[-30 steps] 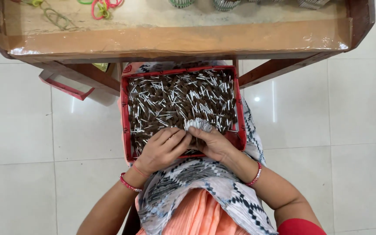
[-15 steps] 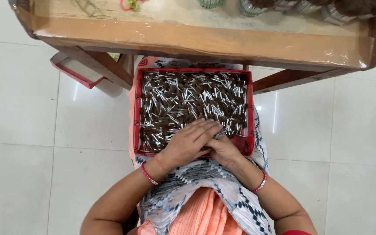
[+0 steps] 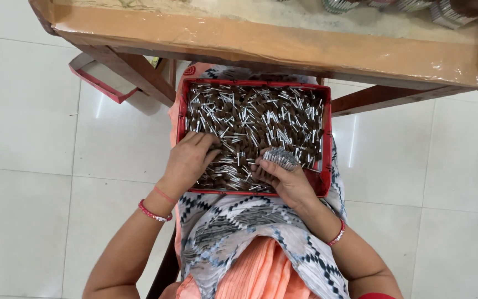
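A red tray point(image 3: 324, 182) rests on my lap, filled with several small brown pieces with silver tips point(image 3: 250, 119). My left hand point(image 3: 188, 159) lies flat on the pieces at the tray's near left, fingers spread among them. At the near right of the tray, my right hand point(image 3: 284, 178) is closed around a bundle of silver-tipped pieces point(image 3: 280, 158), their shiny ends showing above my fingers. Both wrists wear red bangles.
A wooden table point(image 3: 272, 47) covered in clear film stands just beyond the tray, with shiny metal items point(image 3: 438, 8) at its far right. A second red tray point(image 3: 98, 77) lies on the white tiled floor at the left, beside a table leg.
My hands were together at the tray's near middle; now they are apart, the left moved to the left side. The right hand still holds the bundle.
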